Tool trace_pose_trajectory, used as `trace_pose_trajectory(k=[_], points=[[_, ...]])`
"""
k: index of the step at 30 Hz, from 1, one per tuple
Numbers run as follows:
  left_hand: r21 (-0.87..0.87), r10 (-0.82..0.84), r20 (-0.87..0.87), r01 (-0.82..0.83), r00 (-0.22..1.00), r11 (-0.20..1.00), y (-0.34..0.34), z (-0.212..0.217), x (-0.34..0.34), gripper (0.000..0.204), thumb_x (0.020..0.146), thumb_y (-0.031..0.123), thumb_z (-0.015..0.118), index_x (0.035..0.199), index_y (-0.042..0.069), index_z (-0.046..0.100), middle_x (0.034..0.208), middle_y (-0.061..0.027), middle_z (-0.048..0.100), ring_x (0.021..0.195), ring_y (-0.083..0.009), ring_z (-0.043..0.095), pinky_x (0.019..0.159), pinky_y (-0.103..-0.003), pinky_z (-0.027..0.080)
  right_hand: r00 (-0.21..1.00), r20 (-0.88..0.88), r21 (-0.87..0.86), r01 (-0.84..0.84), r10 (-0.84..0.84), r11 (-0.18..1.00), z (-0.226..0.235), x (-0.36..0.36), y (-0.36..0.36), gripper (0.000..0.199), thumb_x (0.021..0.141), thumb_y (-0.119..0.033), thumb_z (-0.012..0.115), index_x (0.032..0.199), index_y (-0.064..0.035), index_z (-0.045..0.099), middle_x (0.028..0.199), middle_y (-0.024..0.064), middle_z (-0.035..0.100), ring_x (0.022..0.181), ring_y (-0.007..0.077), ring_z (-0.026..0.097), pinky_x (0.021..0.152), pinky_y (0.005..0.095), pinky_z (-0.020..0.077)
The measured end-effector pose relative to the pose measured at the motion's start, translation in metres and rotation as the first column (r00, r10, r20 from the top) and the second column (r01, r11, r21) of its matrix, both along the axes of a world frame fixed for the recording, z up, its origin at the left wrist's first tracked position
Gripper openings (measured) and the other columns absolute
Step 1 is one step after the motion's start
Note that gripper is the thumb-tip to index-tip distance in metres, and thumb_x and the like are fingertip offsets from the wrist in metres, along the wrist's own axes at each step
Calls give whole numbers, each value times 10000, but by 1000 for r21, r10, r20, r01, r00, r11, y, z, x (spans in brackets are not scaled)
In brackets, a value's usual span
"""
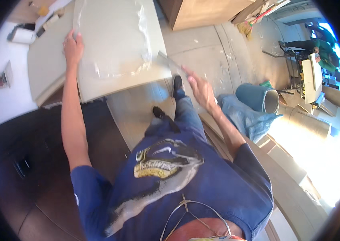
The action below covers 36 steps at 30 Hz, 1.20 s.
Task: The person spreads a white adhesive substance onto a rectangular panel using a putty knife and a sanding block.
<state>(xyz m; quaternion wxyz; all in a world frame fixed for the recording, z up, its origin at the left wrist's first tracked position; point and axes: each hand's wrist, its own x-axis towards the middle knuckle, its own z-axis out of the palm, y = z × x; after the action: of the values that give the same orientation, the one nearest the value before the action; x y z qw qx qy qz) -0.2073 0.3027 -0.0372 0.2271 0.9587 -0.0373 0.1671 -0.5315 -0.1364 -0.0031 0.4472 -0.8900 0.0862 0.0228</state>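
A pale flat panel [113,44] lies in front of me, with white smears of a glue-like paste along its sides and near edge. At the panel's left edge is my left hand [72,52], its fingers curled; what they pinch, if anything, I cannot make out. My right hand [202,90] is off the panel's right side, closed round a thin, flat-bladed tool [173,63]. The blade points up and left, its tip close to the panel's near right corner. Whether the tip touches the panel, I cannot tell.
Left of the panel is another pale board [47,76], above a dark brown surface [49,160]. A blue barrel [254,97] and crumpled blue plastic sheet [242,116] lie to my right. Beyond are a wooden cabinet [202,14], a broom [245,28] and another person [322,48].
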Motion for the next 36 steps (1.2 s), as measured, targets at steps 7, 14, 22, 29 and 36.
trace_pose_trajectory(k=[7, 14, 22, 29, 36], points=[[31, 53, -85, -51, 995, 998, -28, 23, -11, 526, 1034, 368, 512, 1476, 84, 511, 1479, -206, 547, 1379, -440, 482, 1147, -582, 355, 962, 251, -247, -46, 109, 968, -15, 66, 3, 364, 1049, -397, 571, 1398, -346, 658, 871, 174, 707, 788, 407, 690, 679, 494, 559], [3, 57, -106, -58, 993, 998, -11, 20, -16, 500, 1039, 337, 513, 1462, 70, 511, 1476, -214, 541, 1374, -434, 481, 1134, -605, 354, 937, 304, -238, -99, 171, 966, -22, 98, 1, 365, 1020, -391, 616, 1374, -332, 683, 856, 146, 716, 738, 358, 693, 646, 452, 561], [24, -4, -45, 5, 999, 1000, -30, 27, -19, 493, 1048, 314, 502, 1449, 28, 524, 1424, -238, 571, 1336, -429, 511, 1131, -549, 378, 944, 303, -237, -57, 129, 970, -17, 169, -5, 351, 1012, -367, 639, 1358, -339, 697, 820, 143, 707, 714, 345, 693, 609, 453, 544], [6, 0, -45, 1, 999, 1000, -27, 34, -24, 469, 1042, 248, 530, 1446, 10, 525, 1384, -256, 592, 1306, -427, 535, 1120, -537, 390, 920, 331, -199, -147, 207, 969, -27, 158, -20, 353, 1037, -437, 589, 1356, -332, 696, 742, 161, 653, 654, 363, 655, 575, 457, 525], [-29, -11, -66, 9, 998, 1000, -41, 44, -19, 452, 1053, 216, 506, 1449, -4, 513, 1370, -259, 596, 1290, -416, 544, 1115, -507, 403, 925, 278, -341, -159, 261, 926, -12, 321, -28, 364, 1029, -452, 599, 1363, -342, 691, 853, 204, 707, 730, 357, 699, 581, 456, 533]])
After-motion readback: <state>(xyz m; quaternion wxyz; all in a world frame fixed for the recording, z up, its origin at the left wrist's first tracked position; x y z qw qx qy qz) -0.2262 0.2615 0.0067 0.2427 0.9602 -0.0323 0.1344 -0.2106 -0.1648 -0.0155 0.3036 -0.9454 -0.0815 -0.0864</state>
